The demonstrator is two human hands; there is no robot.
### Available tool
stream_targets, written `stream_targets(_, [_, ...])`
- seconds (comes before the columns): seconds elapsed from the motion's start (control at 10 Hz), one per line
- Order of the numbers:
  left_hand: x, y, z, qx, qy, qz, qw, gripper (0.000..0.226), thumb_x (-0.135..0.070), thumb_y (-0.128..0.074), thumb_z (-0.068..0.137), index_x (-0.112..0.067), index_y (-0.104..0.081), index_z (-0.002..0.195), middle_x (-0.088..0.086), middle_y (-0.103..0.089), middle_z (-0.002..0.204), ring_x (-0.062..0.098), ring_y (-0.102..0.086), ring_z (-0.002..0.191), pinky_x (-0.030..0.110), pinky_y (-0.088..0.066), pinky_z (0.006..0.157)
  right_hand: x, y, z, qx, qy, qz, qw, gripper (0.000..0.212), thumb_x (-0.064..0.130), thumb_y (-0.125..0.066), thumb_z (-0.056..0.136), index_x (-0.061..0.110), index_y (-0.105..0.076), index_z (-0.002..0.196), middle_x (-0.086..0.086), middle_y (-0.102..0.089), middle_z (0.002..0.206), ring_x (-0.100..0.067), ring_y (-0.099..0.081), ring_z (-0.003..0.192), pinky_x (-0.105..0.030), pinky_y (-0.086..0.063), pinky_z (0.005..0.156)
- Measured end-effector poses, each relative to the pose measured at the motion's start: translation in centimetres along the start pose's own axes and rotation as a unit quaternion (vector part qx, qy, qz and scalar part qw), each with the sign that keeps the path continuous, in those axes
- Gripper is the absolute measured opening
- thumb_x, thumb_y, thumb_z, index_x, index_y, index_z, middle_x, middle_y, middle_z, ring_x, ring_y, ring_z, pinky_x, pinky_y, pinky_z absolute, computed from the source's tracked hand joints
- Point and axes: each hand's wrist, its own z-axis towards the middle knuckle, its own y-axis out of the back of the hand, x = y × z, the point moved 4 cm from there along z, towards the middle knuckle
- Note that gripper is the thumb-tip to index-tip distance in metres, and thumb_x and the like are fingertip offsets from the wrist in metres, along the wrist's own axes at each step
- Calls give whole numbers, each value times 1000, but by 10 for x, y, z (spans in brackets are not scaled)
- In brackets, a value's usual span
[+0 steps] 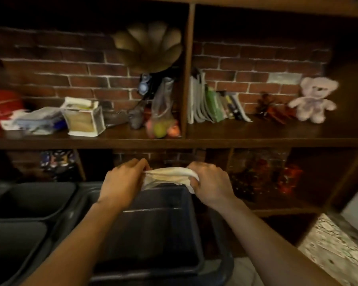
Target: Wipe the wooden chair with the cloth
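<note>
A pale, cream-coloured cloth (170,176) is stretched between both my hands at the middle of the view. My left hand (123,181) pinches its left end and my right hand (210,182) is closed around its bunched right end. The cloth hangs just above the far rim of a dark bin. No wooden chair is in view; the picture is slightly blurred.
A dark bin (153,234) stands right below my hands, with more dark tubs (29,203) to the left. Behind is a wooden shelf unit (186,141) against brick, holding boxes, books (213,102), a bagged fruit bundle (161,120) and a teddy bear (314,100). A patterned surface (335,248) lies at lower right.
</note>
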Motion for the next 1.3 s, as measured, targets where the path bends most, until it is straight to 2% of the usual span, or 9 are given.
stream_targets(0.3, [81,-85,20,115,95,33,988,24,-29,-62,91,-36,-51,111,-4,-64,115,27,-69,93,41,-54,73,0,-141,68,83,38,68,994,27,27,-67,94,33,-60,119,4,-71,114,-21,-68,99,-31,-47,70])
stream_targets(0.4, [100,-123,26,140,114,23,983,27,-31,-60,91,-40,-52,116,-5,-63,123,27,-68,100,40,-54,78,-7,-185,80,123,41,79,988,31,25,-64,95,33,-59,125,1,-72,119,-24,-68,105,-40,-56,81])
stream_targets(0.6, [134,-201,3,197,153,40,968,41,-26,-54,95,-44,-52,132,-9,-61,126,24,-69,99,39,-54,80,-10,-259,77,182,29,74,980,36,19,-65,95,34,-58,126,3,-71,119,-23,-68,107,-39,-54,83])
stream_targets(0.8, [165,-279,-38,270,164,28,948,41,-27,-64,89,-43,-56,126,-9,-63,122,20,-69,96,35,-56,75,-5,-332,45,240,11,70,968,49,13,-73,84,31,-59,128,4,-66,126,-20,-62,116,-35,-53,89])
stream_targets(0.9, [170,-306,-63,316,170,-5,933,47,-27,-64,89,-41,-52,133,-5,-63,128,21,-68,104,35,-54,79,-4,-362,16,299,-7,69,952,64,10,-69,84,32,-50,141,5,-53,145,-19,-49,133,-34,-45,104])
stream_targets(1.0, [169,-326,-94,368,166,-91,910,56,-27,-64,91,-38,-45,143,-3,-54,144,23,-60,121,32,-47,95,-2,-381,-15,396,-9,69,916,76,8,-60,90,36,-30,154,6,-29,163,-20,-25,150,-34,-30,119])
stream_targets(1.1, [171,-337,-121,364,131,-144,911,58,-20,-63,94,-25,-45,149,3,-32,161,28,-36,145,17,-16,115,6,-389,-41,467,36,14,883,65,24,-53,97,35,-27,155,3,-25,165,-20,-15,153,-39,-18,122])
stream_targets(1.2, [174,-348,-141,430,101,-145,885,58,-36,-45,103,-29,-24,156,-2,-9,167,19,-9,154,21,-2,119,10,-384,-48,494,13,9,869,58,29,-48,100,31,-31,155,-1,-30,164,-20,-22,152,-37,-10,122])
stream_targets(1.3, [177,-340,-131,468,123,-149,863,56,-47,-42,101,-39,-27,154,-8,-23,165,15,-21,151,30,-18,121,16,-367,-35,465,-11,27,885,49,31,-51,96,31,-47,145,-3,-44,154,-29,-42,139,-38,-32,115])
